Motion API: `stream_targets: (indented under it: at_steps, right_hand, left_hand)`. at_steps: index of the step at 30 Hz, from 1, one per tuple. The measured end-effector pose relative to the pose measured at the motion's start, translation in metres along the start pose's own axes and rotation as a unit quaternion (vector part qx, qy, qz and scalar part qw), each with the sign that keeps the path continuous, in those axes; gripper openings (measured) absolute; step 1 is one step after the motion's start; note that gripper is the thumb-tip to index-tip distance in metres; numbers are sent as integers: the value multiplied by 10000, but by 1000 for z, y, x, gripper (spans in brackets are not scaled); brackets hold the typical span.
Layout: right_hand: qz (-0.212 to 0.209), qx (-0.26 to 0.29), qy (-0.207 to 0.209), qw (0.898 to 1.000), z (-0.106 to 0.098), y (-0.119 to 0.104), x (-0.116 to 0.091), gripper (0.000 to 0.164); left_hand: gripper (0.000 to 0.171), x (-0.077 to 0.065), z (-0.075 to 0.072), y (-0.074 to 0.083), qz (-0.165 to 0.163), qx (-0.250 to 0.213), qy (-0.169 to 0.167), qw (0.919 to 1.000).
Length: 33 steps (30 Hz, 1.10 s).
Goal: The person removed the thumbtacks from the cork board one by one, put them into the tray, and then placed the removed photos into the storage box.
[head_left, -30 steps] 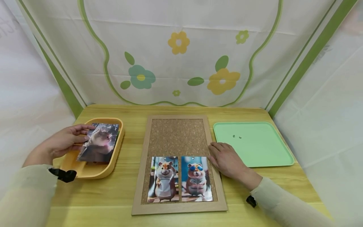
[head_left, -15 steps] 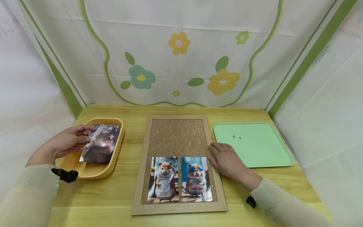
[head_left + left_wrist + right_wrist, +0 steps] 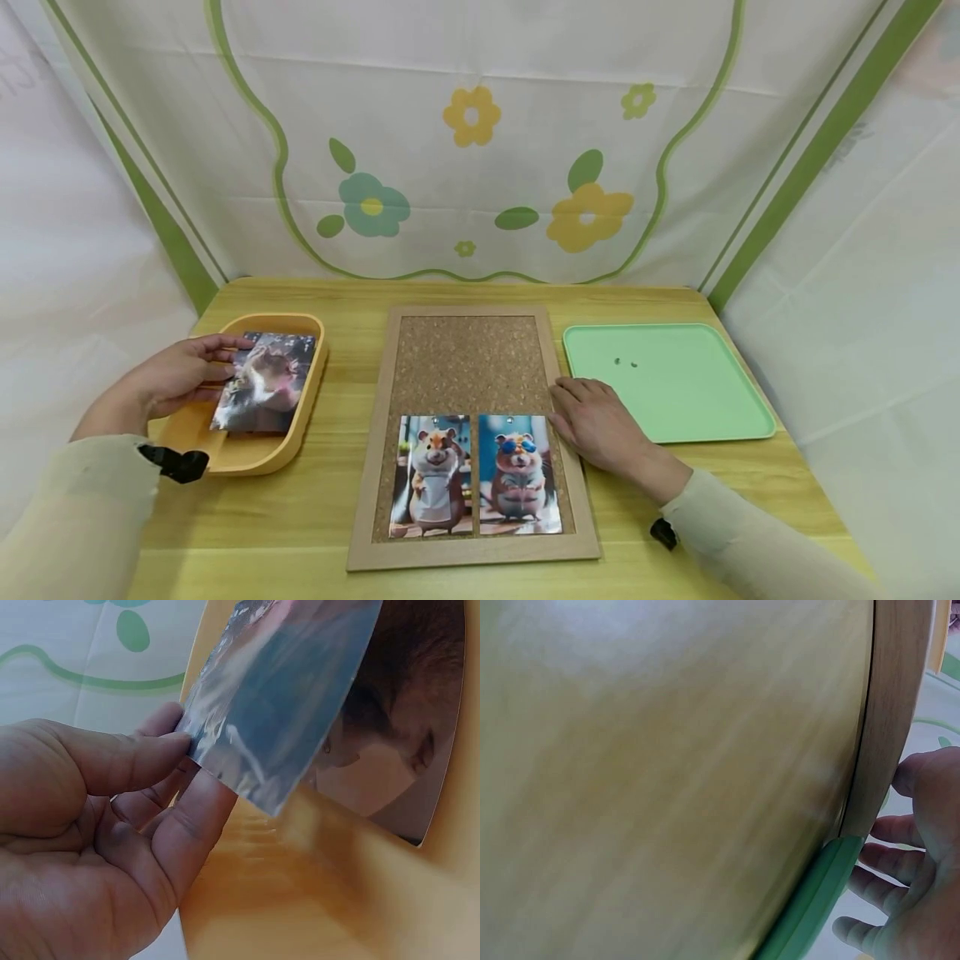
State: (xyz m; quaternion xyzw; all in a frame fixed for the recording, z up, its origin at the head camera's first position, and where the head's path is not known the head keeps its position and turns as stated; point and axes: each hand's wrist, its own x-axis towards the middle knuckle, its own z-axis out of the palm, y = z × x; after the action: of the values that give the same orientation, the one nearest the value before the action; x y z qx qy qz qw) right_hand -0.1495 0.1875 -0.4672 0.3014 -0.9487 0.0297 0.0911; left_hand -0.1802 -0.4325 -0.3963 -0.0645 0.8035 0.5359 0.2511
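Observation:
My left hand [image 3: 183,372] pinches the left edge of a glossy hamster photo [image 3: 270,387] between thumb and fingers, over the yellow basket [image 3: 303,421]. Beneath it, the left wrist view shows another photo [image 3: 397,750] inside the basket. In the middle lies a wood-framed cork board [image 3: 472,358]. Two hamster photos are pinned side by side on its lower half: one with a white apron [image 3: 435,492], one with blue sunglasses [image 3: 520,487]. My right hand [image 3: 600,423] rests at the board's right frame edge, fingers relaxed, holding nothing.
A light green tray [image 3: 697,383] sits at the right, partly behind my right hand. Two small metallic pieces [image 3: 626,363] lie on it. A floral white cloth [image 3: 420,100] hangs behind the wooden table [image 3: 247,533].
My left hand and its photo have shifted slightly right and lower over the basket, and glare now covers more of the photo. My right hand stays on the board's edge.

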Motion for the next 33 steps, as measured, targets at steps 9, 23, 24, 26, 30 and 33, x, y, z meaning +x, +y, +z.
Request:
stream_targets:
  at_steps: [9, 23, 24, 26, 30, 33]
  right_hand:
    - [-27, 1, 38, 10000, 1, 0, 0, 48]
    - [-14, 21, 11, 10000, 1, 0, -1, 48]
    - [-14, 22, 7, 10000, 1, 0, -1, 48]
    - [-18, 14, 3, 10000, 1, 0, -1, 48]
    - [-35, -5, 13, 10000, 1, 1, 0, 48]
    - [-42, -23, 24, 10000, 1, 1, 0, 48]
  left_hand:
    - [42, 2, 3, 2, -15, -155, -190, 9997]
    - [52, -9, 7, 19, -82, 1010, -45, 9948]
    - [52, -10, 8, 19, -48, 1044, -12, 9945]
    - [52, -11, 11, 21, 65, 1129, 91, 9935]
    - [53, -14, 19, 25, 359, 1309, 373, 9900]
    - [52, -15, 28, 30, 519, 1398, 584, 9871]
